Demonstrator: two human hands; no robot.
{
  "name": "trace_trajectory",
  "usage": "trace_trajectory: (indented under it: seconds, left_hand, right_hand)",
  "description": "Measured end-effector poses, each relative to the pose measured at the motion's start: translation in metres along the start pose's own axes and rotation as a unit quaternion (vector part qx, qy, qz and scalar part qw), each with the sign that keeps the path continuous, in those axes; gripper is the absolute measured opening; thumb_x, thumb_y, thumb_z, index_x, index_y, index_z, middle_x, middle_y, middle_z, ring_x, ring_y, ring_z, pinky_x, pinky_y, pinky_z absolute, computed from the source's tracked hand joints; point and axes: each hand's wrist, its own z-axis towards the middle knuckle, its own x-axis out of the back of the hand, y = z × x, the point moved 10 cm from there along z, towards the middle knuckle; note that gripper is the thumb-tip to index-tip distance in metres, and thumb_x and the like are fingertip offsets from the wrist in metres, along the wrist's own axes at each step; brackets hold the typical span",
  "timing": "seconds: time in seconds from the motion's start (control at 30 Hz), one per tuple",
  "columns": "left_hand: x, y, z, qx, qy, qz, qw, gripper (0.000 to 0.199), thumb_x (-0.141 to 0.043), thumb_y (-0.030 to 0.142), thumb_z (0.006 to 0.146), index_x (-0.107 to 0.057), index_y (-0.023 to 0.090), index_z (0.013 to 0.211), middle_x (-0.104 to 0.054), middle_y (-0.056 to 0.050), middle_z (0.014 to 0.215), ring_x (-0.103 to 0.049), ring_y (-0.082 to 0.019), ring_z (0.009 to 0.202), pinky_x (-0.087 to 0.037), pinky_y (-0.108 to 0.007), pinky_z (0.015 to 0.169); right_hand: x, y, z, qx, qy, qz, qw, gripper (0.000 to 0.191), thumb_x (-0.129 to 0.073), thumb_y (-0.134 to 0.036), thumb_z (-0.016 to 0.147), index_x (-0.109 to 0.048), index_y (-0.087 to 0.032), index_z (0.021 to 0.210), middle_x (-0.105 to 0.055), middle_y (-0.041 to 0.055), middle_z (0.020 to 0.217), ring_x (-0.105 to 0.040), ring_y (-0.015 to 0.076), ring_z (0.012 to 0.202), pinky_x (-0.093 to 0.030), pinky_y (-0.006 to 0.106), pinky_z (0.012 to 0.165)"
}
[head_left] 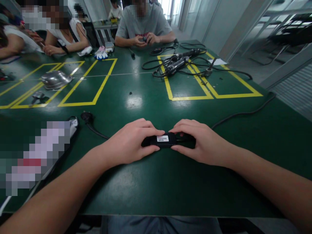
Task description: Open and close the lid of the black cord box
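A small black box [166, 139] with a white printed label lies at the middle of the green table [136, 191], near its front edge. My left hand [133, 139] pinches the box's left end between thumb and fingers. At the right end, my right hand [201, 138] grips the box the same way. A black cable runs out from under each hand. The left one leads to a black plug [87, 117] on the table, the right one to the far right edge.
Black power tools [176, 66] with tangled cables lie at the back right. A metal bowl-like part [55, 79] sits back left, near gloves [101, 53]. A blurred-out long object [39, 156] lies left, beside my left forearm. Across the table, a person [145, 24] handles a small item.
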Motion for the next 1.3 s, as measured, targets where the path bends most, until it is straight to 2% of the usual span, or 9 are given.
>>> trace_trajectory:
  seconds: [0.43,0.53,0.6,0.7,0.87,0.93,1.07,1.2,1.3]
  left_hand:
    - [0.000,0.001,-0.001,-0.013,0.009,-0.013,1.000,0.039,-0.075,0.027,0.102,-0.076,0.018,0.140,-0.079,-0.009,0.117,-0.071,-0.026,0.107,-0.057,-0.040,0.093]
    - [0.007,-0.001,-0.001,-0.008,0.041,-0.030,0.999,0.041,-0.071,0.031,0.103,-0.073,0.017,0.141,-0.079,-0.009,0.115,-0.071,-0.026,0.106,-0.057,-0.040,0.093]
    - [0.016,-0.009,-0.001,0.022,0.084,-0.034,0.996,0.040,-0.069,0.034,0.104,-0.071,0.017,0.140,-0.080,-0.008,0.113,-0.070,-0.026,0.104,-0.057,-0.040,0.094]
    - [0.026,-0.030,-0.002,0.103,0.139,0.005,0.985,0.037,-0.070,0.035,0.102,-0.070,0.017,0.135,-0.080,-0.009,0.113,-0.068,-0.028,0.106,-0.057,-0.044,0.097]
    - [0.016,-0.062,-0.003,0.207,0.101,0.070,0.971,0.026,-0.078,0.026,0.096,-0.074,0.020,0.121,-0.076,-0.009,0.109,-0.068,-0.030,0.107,-0.058,-0.046,0.095]
    - [0.014,-0.060,-0.002,0.190,0.096,0.073,0.974,0.020,-0.075,0.024,0.097,-0.075,0.021,0.117,-0.076,-0.009,0.113,-0.068,-0.030,0.111,-0.058,-0.047,0.098]
    - [0.030,-0.033,-0.004,0.102,0.144,0.066,0.982,0.013,-0.070,0.030,0.100,-0.076,0.019,0.106,-0.069,-0.012,0.127,-0.068,-0.028,0.112,-0.057,-0.045,0.100]
    - [0.012,-0.010,-0.001,0.049,0.011,0.006,0.999,0.008,-0.067,0.026,0.100,-0.071,0.021,0.094,-0.070,-0.004,0.096,-0.066,-0.020,0.084,-0.050,-0.033,0.077]
    - [0.002,-0.007,-0.001,0.052,-0.035,0.003,0.998,0.008,-0.065,0.017,0.098,-0.066,0.022,0.091,-0.068,0.000,0.082,-0.061,-0.018,0.073,-0.042,-0.031,0.069]
  right_hand:
    - [-0.005,0.004,-0.001,-0.013,-0.017,0.009,1.000,0.025,-0.078,-0.026,0.098,-0.068,-0.023,0.120,-0.077,0.0068,0.107,-0.074,0.0269,0.095,-0.056,0.042,0.085]
    - [-0.002,0.009,-0.003,-0.033,0.005,0.038,0.999,0.043,-0.079,-0.031,0.097,-0.058,-0.025,0.134,-0.076,0.0060,0.108,-0.072,0.0257,0.091,-0.056,0.040,0.082]
    - [0.001,0.015,-0.005,-0.056,0.024,0.076,0.995,0.049,-0.079,-0.034,0.098,-0.049,-0.025,0.137,-0.073,0.0050,0.106,-0.069,0.0233,0.086,-0.056,0.037,0.078]
    - [0.001,0.017,-0.005,-0.066,0.018,0.098,0.993,0.035,-0.075,-0.034,0.101,-0.049,-0.026,0.122,-0.071,0.0031,0.101,-0.067,0.0212,0.083,-0.054,0.034,0.073]
    - [-0.001,0.006,0.000,-0.033,-0.014,0.045,0.998,0.015,-0.070,-0.025,0.102,-0.058,-0.025,0.111,-0.071,0.0020,0.095,-0.065,0.0206,0.080,-0.051,0.035,0.073]
    - [-0.002,0.003,0.001,-0.019,-0.020,0.026,0.999,0.009,-0.068,-0.023,0.103,-0.061,-0.024,0.109,-0.071,0.0028,0.094,-0.066,0.0209,0.081,-0.051,0.035,0.075]
    - [-0.004,0.001,0.001,-0.004,-0.025,0.016,1.000,0.005,-0.065,-0.019,0.104,-0.065,-0.022,0.108,-0.073,0.0039,0.095,-0.068,0.0213,0.083,-0.051,0.035,0.077]
    - [-0.004,0.002,0.001,-0.007,-0.020,0.020,1.000,0.007,-0.070,-0.018,0.101,-0.066,-0.023,0.105,-0.075,0.0037,0.094,-0.070,0.0213,0.083,-0.052,0.034,0.077]
    - [-0.003,0.004,0.002,-0.019,-0.015,0.020,1.000,0.007,-0.070,-0.018,0.101,-0.067,-0.023,0.102,-0.075,0.0029,0.091,-0.069,0.0198,0.077,-0.050,0.032,0.070]
